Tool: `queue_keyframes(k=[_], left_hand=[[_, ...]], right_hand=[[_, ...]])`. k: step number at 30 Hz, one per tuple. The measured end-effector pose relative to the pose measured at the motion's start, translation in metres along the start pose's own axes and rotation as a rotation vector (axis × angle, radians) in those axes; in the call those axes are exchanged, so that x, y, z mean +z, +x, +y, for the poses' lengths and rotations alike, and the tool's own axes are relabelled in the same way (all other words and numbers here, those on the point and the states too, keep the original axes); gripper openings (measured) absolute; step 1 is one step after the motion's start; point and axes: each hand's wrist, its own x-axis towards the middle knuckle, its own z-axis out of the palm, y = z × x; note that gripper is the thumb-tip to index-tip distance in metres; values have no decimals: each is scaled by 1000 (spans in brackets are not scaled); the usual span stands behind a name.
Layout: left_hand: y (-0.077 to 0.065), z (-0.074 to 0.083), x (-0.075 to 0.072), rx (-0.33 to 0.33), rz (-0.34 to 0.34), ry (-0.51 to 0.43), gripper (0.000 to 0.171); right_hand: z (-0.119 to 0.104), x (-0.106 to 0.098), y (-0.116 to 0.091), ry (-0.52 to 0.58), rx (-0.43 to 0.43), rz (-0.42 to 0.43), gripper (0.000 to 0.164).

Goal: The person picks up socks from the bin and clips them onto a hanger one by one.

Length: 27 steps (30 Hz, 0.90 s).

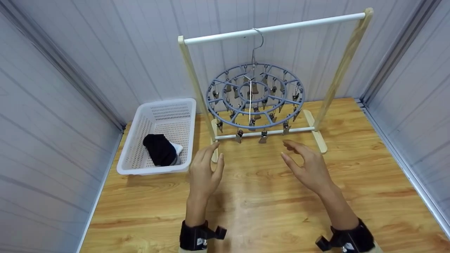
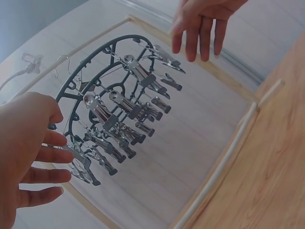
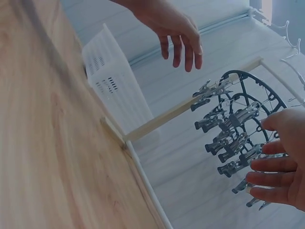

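Both hands hover in front of a round blue-grey clip hanger (image 1: 255,95), palms turned toward each other and fingers relaxed. My left hand (image 1: 205,168) is near the rack's left foot, just right of the white basket, holding nothing. To the right, my right hand (image 1: 309,167) is likewise empty, its fingertips below the hanger's front right edge. Metal clips (image 2: 138,71) dangle all round the hanger's rings, and its hook (image 1: 259,38) hangs from the rack's top bar. In the right wrist view the clips (image 3: 228,138) appear just beyond the right fingers.
A wooden rack (image 1: 341,66) with white bars stands against the panelled back wall. At left, a white plastic basket (image 1: 192,133) contains a bundle of black cloth (image 1: 160,149) with something white and grey beside it. Side walls (image 1: 415,70) border the wood-grain table (image 1: 267,211).
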Motion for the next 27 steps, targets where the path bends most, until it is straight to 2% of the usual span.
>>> queue_keyframes(k=[10,19,27], left_hand=[[0,-2,0,-12,16,5,22],[0,-4,-2,-28,-7,30,13],[0,-4,-5,-53,-11,45,14]], right_hand=[[-14,17,23,113,19,-24,42],[-27,30,43,256,115,-41,55],[-36,36,58,294,134,-18,39]])
